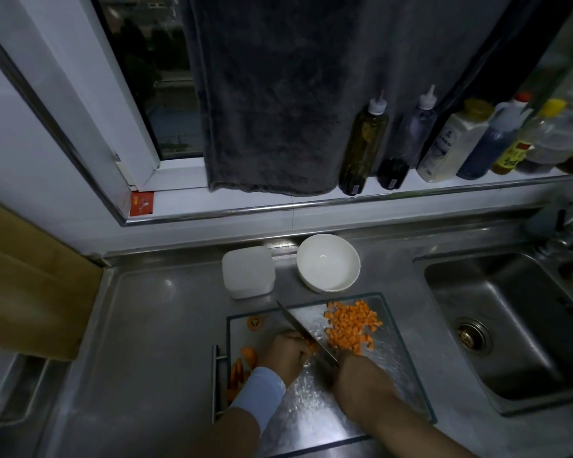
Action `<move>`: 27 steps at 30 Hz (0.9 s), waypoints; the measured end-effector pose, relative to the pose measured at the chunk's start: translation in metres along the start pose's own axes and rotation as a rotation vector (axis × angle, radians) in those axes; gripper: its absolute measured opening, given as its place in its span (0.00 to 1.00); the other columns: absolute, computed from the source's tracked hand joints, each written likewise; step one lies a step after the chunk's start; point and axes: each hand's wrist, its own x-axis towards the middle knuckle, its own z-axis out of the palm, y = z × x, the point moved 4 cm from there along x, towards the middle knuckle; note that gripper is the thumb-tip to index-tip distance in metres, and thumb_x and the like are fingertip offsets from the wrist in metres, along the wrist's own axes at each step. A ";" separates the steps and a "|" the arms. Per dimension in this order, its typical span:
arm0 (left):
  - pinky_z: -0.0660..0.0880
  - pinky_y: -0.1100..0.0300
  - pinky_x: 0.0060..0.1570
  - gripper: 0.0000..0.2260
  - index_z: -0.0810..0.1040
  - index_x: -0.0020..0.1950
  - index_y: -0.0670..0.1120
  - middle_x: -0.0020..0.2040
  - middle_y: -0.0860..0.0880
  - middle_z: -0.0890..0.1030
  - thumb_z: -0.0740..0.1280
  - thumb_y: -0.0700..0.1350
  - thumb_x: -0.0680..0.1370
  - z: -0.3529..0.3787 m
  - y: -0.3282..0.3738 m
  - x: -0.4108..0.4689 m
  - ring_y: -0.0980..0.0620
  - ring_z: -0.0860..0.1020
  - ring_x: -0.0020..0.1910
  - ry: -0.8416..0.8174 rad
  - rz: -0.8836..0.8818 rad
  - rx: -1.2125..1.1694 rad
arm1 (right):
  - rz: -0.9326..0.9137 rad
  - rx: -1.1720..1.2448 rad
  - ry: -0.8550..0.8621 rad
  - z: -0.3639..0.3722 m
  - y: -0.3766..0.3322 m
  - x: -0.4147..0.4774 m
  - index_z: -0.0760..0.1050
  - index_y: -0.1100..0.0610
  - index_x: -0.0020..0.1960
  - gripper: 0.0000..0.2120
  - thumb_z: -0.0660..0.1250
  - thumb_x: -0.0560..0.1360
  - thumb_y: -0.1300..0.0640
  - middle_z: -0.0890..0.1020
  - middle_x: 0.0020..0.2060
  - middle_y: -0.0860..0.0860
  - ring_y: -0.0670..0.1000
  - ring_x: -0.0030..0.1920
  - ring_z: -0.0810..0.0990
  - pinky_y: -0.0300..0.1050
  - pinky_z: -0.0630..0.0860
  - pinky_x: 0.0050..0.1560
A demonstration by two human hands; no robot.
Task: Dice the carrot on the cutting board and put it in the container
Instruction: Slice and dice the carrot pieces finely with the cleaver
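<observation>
A glass cutting board (391, 368) lies on the steel counter. A heap of diced carrot (349, 327) sits at its far right. My left hand (286, 355) curls over a carrot piece, of which a little orange shows at the fingertips. My right hand (348, 370) grips the handle of a knife (303, 332), whose blade runs right beside the left fingers. Uncut carrot slices (242, 365) lie at the board's left edge. A white square container (248, 272) and a white bowl (328, 262) stand behind the board.
A steel sink (510, 325) is sunk into the counter at the right. Several sauce bottles (444, 143) line the window ledge, and a dark towel (278, 110) hangs above it. A brown board (24, 276) leans at the left.
</observation>
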 end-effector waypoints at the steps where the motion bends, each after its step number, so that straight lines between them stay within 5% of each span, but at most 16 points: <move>1: 0.63 0.71 0.54 0.11 0.84 0.51 0.45 0.57 0.49 0.80 0.61 0.41 0.78 0.000 0.001 0.000 0.51 0.76 0.57 0.000 0.006 -0.004 | -0.004 0.010 -0.008 0.001 0.001 0.003 0.73 0.56 0.63 0.14 0.55 0.81 0.53 0.80 0.59 0.54 0.54 0.60 0.79 0.43 0.72 0.58; 9: 0.63 0.72 0.55 0.11 0.84 0.52 0.44 0.55 0.48 0.81 0.62 0.41 0.79 0.000 -0.004 -0.001 0.51 0.77 0.55 0.005 0.023 -0.072 | 0.039 0.144 -0.080 0.018 0.003 0.026 0.77 0.56 0.58 0.13 0.59 0.79 0.52 0.83 0.52 0.54 0.53 0.52 0.82 0.43 0.76 0.51; 14: 0.69 0.72 0.45 0.05 0.84 0.36 0.43 0.39 0.46 0.82 0.69 0.38 0.71 -0.001 0.001 -0.001 0.51 0.79 0.39 0.002 0.066 -0.044 | 0.011 0.211 -0.054 0.007 -0.013 0.039 0.78 0.55 0.57 0.13 0.62 0.78 0.49 0.83 0.51 0.54 0.54 0.54 0.81 0.43 0.76 0.52; 20: 0.73 0.70 0.44 0.08 0.85 0.34 0.48 0.37 0.52 0.82 0.74 0.35 0.63 0.008 -0.002 -0.006 0.54 0.79 0.36 -0.032 0.075 -0.090 | 0.005 0.170 -0.027 0.011 0.004 0.019 0.77 0.53 0.58 0.14 0.59 0.79 0.46 0.84 0.50 0.53 0.53 0.53 0.82 0.42 0.75 0.52; 24: 0.62 0.74 0.56 0.08 0.84 0.51 0.45 0.55 0.49 0.81 0.67 0.40 0.76 0.015 -0.001 -0.012 0.52 0.78 0.54 0.026 0.040 -0.082 | 0.031 0.132 -0.024 0.016 0.020 0.003 0.76 0.53 0.58 0.18 0.57 0.79 0.43 0.83 0.52 0.53 0.53 0.54 0.81 0.44 0.75 0.54; 27: 0.66 0.66 0.63 0.10 0.83 0.55 0.45 0.59 0.48 0.79 0.64 0.43 0.79 0.019 -0.005 -0.015 0.51 0.76 0.58 0.031 -0.022 -0.084 | 0.020 0.168 -0.025 0.011 0.021 0.002 0.78 0.52 0.57 0.16 0.59 0.79 0.43 0.84 0.51 0.53 0.53 0.52 0.82 0.46 0.77 0.53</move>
